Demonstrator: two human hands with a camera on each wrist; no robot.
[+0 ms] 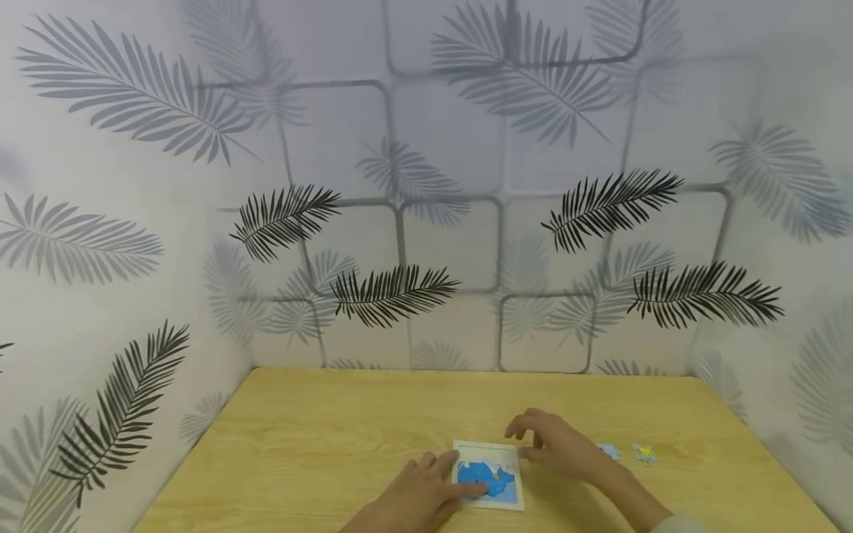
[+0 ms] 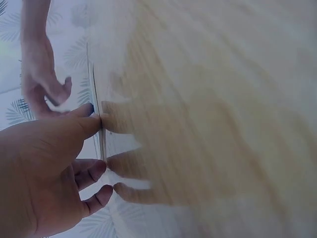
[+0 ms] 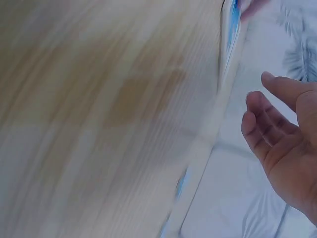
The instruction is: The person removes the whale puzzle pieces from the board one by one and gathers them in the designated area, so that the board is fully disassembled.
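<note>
A jigsaw puzzle in a white frame point(image 1: 489, 506) lies on the table, showing a blue whale-like animal point(image 1: 473, 474) in its lower part and a pale strip along the top. My left hand point(image 1: 418, 492) rests on the frame's left side, its thumb stretched over the blue picture. Seen from the left wrist, that hand's fingertips point(image 2: 101, 168) are at the table surface beside the thin edge of the frame. By the upper right corner of the frame is my right hand point(image 1: 560, 448), fingers loosely bent. The right wrist view shows that hand point(image 3: 282, 139) holding nothing.
Right of my right hand lie loose puzzle pieces: one with a yellow shape point(image 1: 644, 453), and a bluish one point(image 1: 609, 450) partly hidden behind the forearm. The wooden table point(image 1: 320, 429) ends at a wall point(image 1: 453, 148) with a leaf pattern.
</note>
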